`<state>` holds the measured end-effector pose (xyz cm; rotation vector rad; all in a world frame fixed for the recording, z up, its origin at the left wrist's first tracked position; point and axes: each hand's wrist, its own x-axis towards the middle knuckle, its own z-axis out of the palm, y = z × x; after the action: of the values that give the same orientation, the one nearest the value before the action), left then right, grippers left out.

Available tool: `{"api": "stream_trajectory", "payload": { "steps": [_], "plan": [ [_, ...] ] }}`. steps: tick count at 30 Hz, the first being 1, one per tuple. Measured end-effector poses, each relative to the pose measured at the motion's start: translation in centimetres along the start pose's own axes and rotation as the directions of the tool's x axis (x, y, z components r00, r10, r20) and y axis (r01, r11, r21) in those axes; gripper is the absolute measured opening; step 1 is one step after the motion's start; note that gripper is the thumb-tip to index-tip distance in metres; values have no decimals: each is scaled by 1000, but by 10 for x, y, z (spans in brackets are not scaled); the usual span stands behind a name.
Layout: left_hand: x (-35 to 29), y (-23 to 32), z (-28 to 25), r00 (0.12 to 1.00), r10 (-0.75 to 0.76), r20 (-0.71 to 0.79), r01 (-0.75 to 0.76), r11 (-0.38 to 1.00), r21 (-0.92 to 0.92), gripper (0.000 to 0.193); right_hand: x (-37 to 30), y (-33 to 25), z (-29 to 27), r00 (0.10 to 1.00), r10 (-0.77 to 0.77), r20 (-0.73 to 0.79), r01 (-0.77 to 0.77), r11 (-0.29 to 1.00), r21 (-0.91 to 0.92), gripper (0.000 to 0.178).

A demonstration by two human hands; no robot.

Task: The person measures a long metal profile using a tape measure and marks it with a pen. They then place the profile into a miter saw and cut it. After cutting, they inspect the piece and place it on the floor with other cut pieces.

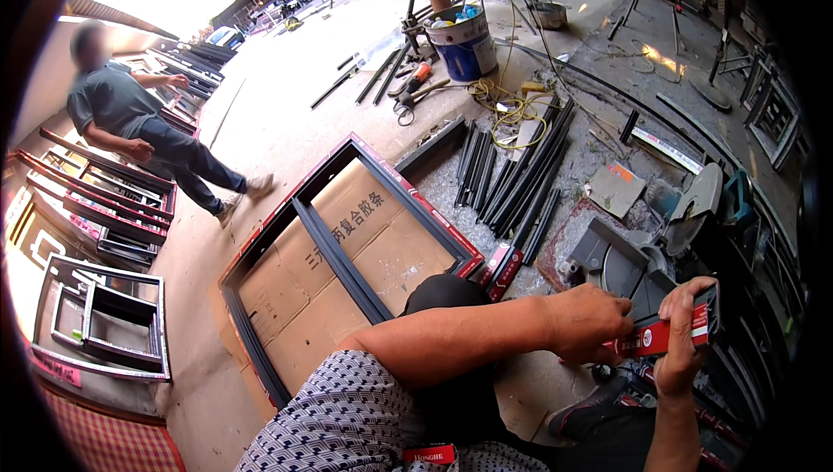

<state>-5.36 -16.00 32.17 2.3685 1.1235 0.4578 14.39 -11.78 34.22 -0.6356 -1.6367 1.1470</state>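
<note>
Left arm (468,342) reached across the body to the right, forearm near level, elbow bent at the patterned sleeve (325,416). Right forearm stood almost upright from the lower edge. 2 hands, both on 1 piece: a short dark profile with red film (657,336), held at far right, in front of the mitre saw (620,268). Left hand (592,324) had fingers curled closed on its left end; right hand (681,342) pinched its right end, thumb on the near side, fingers over the top.

Counts: 1 large frame (408,203) with 1 middle bar (340,255), lying on cardboard (286,298) left of the hands; 1 mitre saw; 1 bucket (464,49); 1 orange-and-black power tool (419,77); 1 co-worker (121,112) at far left. Loose dark bars (521,181) beyond the frame overlapped, could not count them
</note>
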Motion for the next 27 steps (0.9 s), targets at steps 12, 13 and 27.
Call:
{"api": "stream_trajectory", "payload": {
  "steps": [12, 13, 27],
  "plan": [
    [-2, -3, 4, 999, -27, 46, 27, 1000, 8, 39, -6, 1, 2, 999, -43, 3, 43, 999, -14, 9],
    [-1, -4, 4, 998, -30, 56, 29, 1000, 11, 40, -5, 1, 4, 999, -41, 16, 41, 999, 3, 9],
    [-1, -2, 5, 983, -83, 166, 77, 996, 39, 46, -6, 4, 0, 996, -58, 72, 61, 997, -42, 5]
  ]
}}
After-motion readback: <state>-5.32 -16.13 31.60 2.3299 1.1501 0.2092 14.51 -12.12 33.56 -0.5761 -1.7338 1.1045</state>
